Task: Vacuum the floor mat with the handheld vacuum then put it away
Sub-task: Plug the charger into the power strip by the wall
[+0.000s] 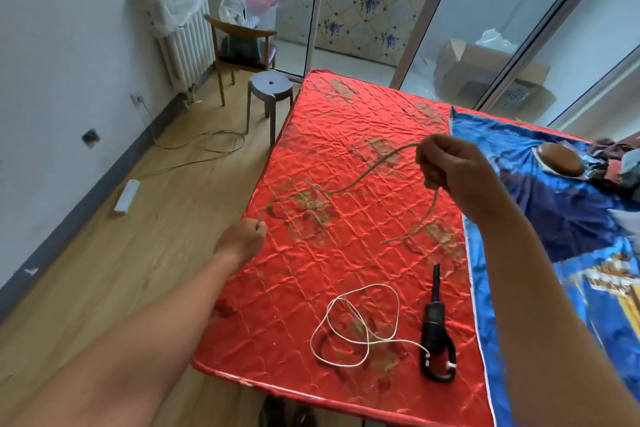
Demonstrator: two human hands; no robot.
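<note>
A black handheld vacuum [436,326] lies on the red quilted mat [346,166], nozzle pointing away from me. Its white cord [360,322] lies in loose loops on the mat to the vacuum's left. A stretch of that cord hangs in the air between my hands. My left hand [244,239] pinches one part of it above the mat's left edge. My right hand [450,166] grips another part higher up, over the mat's right half. Neither hand touches the vacuum.
A blue cloth [554,218] covers the mat's right side, with a brown oval object [561,163] on it. On the wooden floor to the left are a white power strip [126,196] and cable, a grey stool [268,87] and a wooden chair [239,42].
</note>
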